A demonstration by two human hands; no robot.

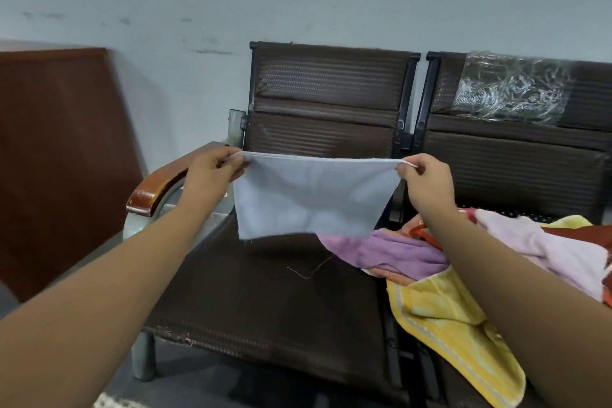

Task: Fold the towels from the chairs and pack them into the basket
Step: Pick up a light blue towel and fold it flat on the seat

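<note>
One pale grey-blue towel (311, 195), thin and flat-woven, hangs in the air above the seat of the left chair (265, 291), its top hem pulled taut between both hands. The left hand (212, 169) pinches the top left corner, and its grip is closed on the cloth between thumb and fingers. The right hand (427, 179) pinches the top right corner in the same way. Two chairs are in view, joined side by side, both in dark brown ribbed mesh. The left one carries one curved, glossy wooden armrest (159, 185). A loose thread (309, 272) lies on its seat. A crumpled heap spreads over the right chair (513, 156) and the right edge of the left seat. Three terry towels can be counted there: one purple towel (397, 253), one pale pink towel (543, 242) and one yellow towel (457, 334) with pale stripes. Crinkled clear plastic film (510, 86) covers part of the right backrest.
</note>
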